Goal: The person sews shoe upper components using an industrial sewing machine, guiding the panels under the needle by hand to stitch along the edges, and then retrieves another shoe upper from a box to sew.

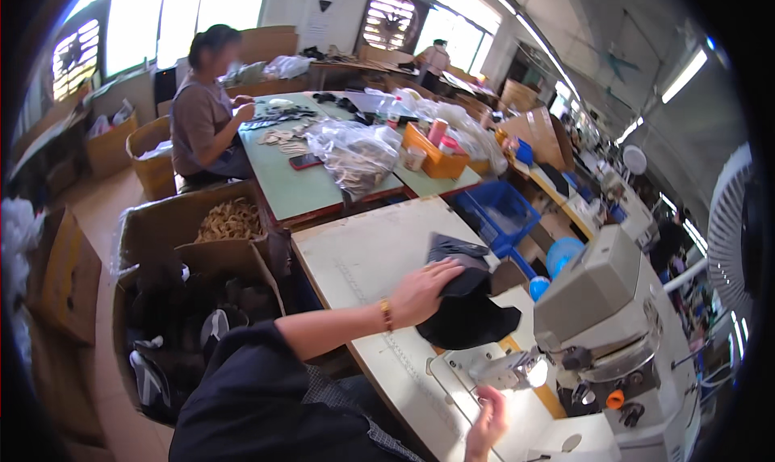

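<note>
The white work surface (347,260) extends across the centre. The sewing machine (597,301) stands at its right side, lamp lit. A cardboard box (234,260) containing dark items sits left of the surface. The black material (472,325) lies on the surface, left of the machine. The left hand (424,294) is on the material, fingers extended over its left edge; whether they grip cannot be determined. The right hand (486,426), blurred, is near the machine, fingers apart and loosely bent. A bracelet (386,315) encircles the left wrist.
</note>
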### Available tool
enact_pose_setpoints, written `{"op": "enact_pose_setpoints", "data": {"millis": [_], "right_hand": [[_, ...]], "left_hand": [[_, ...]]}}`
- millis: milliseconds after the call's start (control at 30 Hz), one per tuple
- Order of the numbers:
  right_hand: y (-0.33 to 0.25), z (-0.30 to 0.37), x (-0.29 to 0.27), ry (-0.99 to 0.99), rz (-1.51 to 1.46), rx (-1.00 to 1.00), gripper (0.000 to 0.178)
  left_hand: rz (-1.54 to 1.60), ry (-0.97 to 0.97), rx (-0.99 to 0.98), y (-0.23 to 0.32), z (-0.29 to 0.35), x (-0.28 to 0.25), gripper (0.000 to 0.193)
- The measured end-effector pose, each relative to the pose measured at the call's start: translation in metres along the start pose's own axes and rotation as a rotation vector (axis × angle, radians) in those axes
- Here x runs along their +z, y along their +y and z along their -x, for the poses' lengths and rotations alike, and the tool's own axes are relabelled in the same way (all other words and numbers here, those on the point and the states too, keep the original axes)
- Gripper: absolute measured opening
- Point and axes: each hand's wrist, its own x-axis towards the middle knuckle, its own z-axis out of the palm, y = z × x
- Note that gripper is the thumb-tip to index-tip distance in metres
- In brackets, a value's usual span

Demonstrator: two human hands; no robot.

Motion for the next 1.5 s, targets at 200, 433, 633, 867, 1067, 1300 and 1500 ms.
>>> {"op": "enact_pose_setpoints", "data": {"millis": [200,433,633,867,1067,1300,1500], "right_hand": [[0.055,-0.058,-0.088,0.419,0.245,-0.120,0.022],[0.103,-0.056,-0.121,0.703,0.468,-0.020,0.017],[0.063,-0.142,-0.045,0.987,0.718,-0.091,0.015],[0.080,-0.140,-0.026,0.960,0.813,-0.227,0.013],[0.076,-0.144,-0.021,0.838,0.824,-0.376,0.012],[0.068,-0.121,-0.057,0.649,0.832,-0.500,0.013],[0.093,-0.116,-0.095,0.420,0.784,-0.540,0.014]], "left_hand": [[-0.125,-0.032,0.427,0.003,-0.092,0.059,0.045],[0.270,-0.228,0.416,0.043,-0.101,0.143,0.035],[-0.005,-0.023,0.521,0.039,-0.065,0.147,0.025],[0.136,0.262,0.530,0.049,-0.055,0.137,0.026],[0.088,0.158,0.512,0.028,-0.034,0.135,0.019],[0.008,0.021,0.589,0.055,-0.025,0.078,0.039],[-0.088,-0.162,0.587,0.069,-0.009,0.046,0.049]]}}
